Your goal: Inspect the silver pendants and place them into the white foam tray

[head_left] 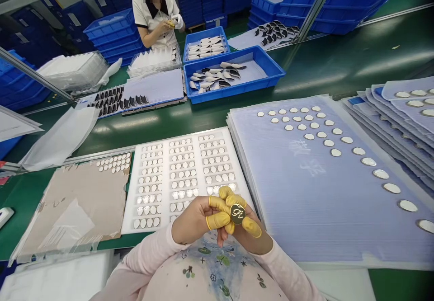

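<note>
Between my two hands is a small round emblem (pixel 238 213), dark-faced with a gold rim and a gold script letter, its face turned up toward me. My left hand (pixel 198 215) pinches its left edge. My right hand (pixel 249 226) grips it from the right and from behind, partly hidden by the emblem. Yellow finger cots cover several fingertips of both hands. Just beyond and below them lies a white foam tray (pixel 166 156) with rows of white oval pieces in its slots.
On the right, a stack of bluish sheets (pixel 288 192) carries white ovals, beside layered sheets (pixel 389 120). A cardboard sheet (pixel 84 201) with ovals lies left. Across the bench are a blue bin (pixel 237 88) of curved pieces and a co-worker (pixel 156 16) handling something small.
</note>
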The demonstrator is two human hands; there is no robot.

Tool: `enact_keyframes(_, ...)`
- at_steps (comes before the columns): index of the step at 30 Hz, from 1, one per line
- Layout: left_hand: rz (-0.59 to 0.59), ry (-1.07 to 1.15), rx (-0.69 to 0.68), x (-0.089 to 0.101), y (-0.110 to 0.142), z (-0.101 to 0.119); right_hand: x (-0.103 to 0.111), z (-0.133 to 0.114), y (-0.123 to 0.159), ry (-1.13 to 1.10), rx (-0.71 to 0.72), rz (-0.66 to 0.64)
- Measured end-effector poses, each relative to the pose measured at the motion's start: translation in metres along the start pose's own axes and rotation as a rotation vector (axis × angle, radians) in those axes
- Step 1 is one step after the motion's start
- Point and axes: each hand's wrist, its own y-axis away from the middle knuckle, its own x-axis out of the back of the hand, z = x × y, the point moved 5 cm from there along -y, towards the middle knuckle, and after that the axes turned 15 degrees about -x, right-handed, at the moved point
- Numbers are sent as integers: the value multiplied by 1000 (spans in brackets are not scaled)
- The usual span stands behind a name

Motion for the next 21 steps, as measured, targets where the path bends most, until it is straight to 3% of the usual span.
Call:
enact_keyframes(16,7,-90,104,-1,0,-1,15,10,4,106,-30,44)
enact_keyframes(21,-59,-34,79,1,1,-7,22,17,6,176,-56,63)
